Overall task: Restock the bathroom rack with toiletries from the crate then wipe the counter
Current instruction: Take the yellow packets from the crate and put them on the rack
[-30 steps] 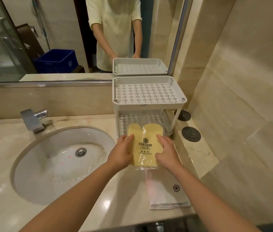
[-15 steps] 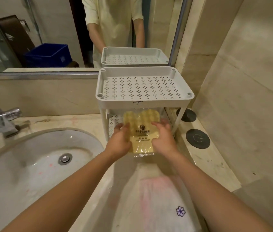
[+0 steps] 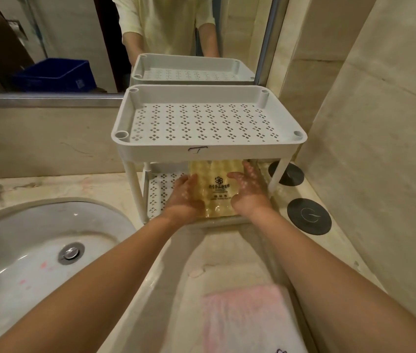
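Waffle-textured yellow packet (image 3: 217, 192) farther under perforated rack (image 3: 206, 123)

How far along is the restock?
Done: nothing visible; the white perforated plastic rack has a bare top shelf. In hand: left hand and right hand set a yellow plastic-wrapped packet on its lower shelf. Left: remaining stock, then wiping the beige marble counter.

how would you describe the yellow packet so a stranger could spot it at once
Start at the white two-tier rack on the counter, right of the sink. Under its top tier, between the left hand and right hand, is a flat yellow packet in clear wrap. Unlike the pink towel and the black discs beside the rack, it is yellow with dark print.
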### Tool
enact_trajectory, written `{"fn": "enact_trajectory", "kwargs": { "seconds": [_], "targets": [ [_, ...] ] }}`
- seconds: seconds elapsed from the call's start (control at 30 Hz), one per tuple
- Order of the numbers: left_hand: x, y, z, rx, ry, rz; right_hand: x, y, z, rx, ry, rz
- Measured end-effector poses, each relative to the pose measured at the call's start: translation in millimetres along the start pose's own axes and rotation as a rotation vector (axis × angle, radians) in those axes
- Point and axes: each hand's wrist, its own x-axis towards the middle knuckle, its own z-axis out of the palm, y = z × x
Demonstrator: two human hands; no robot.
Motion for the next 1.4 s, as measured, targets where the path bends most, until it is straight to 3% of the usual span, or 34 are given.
{"fn": "enact_trajectory", "kwargs": {
  "seconds": [0.23, 0.37, 0.47, 0.6, 0.87, 1.1, 1.27, 1.4],
  "targets": [
    [10.8, -1.1, 9.8, -0.029, -0.067, -0.064, 11.7, -3.2, 10.6, -0.299, -0.108, -0.002],
    [10.5, -1.2, 13.0, 0.176, -0.079, -0.029, 11.7, -6.9, 10.5, -0.428, -0.177, 0.05],
    [9.0, 0.4, 14.0, 0.178, -0.085, -0.044, 11.8, -9.6, 10.5, -0.503, -0.241, 0.073],
    [9.3, 3.6, 13.6, 0.365, 0.024, -0.021, 14.6, -7.1, 12.7, -0.531, -0.289, 0.068],
    [19.0, 2.4, 16.6, 0.545, 0.028, -0.035, 20.0, -1.2, 19.1, -0.51, -0.35, 0.05],
    [17.7, 0.4, 14.2, 0.477, -0.005, -0.036, 16.8, 0.5, 19.1, -0.396, -0.262, 0.02],
    [-14.5, 8.0, 3.1, 0.198, -0.057, -0.106, -8.6, -12.5, 2.0, -0.274, -0.304, 0.019],
    [-57.9, 21.0, -10.4, 0.105, -0.046, -0.07, -45.8, -29.5, -17.3, -0.125, -0.291, 0.075]
  ]
}}
